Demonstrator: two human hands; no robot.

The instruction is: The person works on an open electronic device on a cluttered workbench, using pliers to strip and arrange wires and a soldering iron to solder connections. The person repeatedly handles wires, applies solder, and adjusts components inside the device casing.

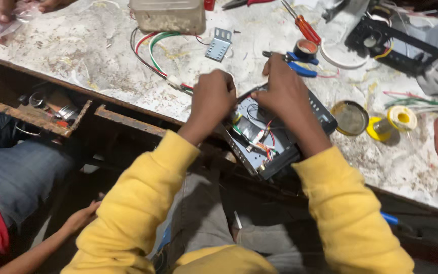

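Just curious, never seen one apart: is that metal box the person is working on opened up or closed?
Opened up. The metal box has no cover on top; coloured wires and parts inside show between the left hand and right hand.

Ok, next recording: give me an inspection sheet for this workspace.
Surface: white worktop, stained and scuffed.
Job's things: open metal electronics chassis at the worktop edge, internal wires exposed.
Clutter: screwdriver, tape roll, solder spool, round tin, plastic tub, metal bracket.
Grips: left hand and right hand both on the chassis, closed around its top.
Cables: loose wire bundle.
Surroundings: another person's hand lower left; open drawer.
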